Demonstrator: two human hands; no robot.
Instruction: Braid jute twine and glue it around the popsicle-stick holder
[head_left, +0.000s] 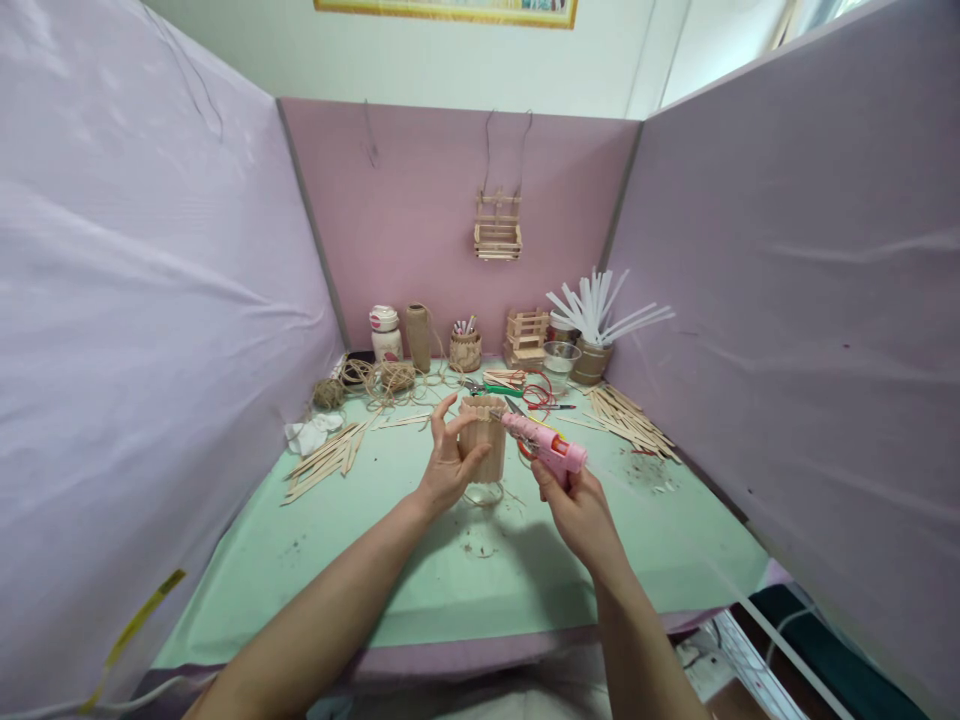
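In the middle of the head view a small cup made of upright wooden craft sticks (491, 462) rests on a clear round base (484, 494). My left hand (448, 462) grips its left side, with the thumb across the front and the fingers at the rim. A pink hot glue gun (546, 441) is in my right hand (574, 500), its nozzle at the upper right of the cup. Whether the nozzle touches the cup I cannot tell. Behind the gun lie scissors (524, 452), partly hidden.
Loose craft sticks lie at left (330, 462) and right (630, 420). At the back stand a white bottle (386, 338), a twine spool (418, 338), a pen cup (465, 352) and a pot of white glue sticks (591, 362). Green-handled pliers (501, 391) lie behind the cup. Purple partitions flank the table.
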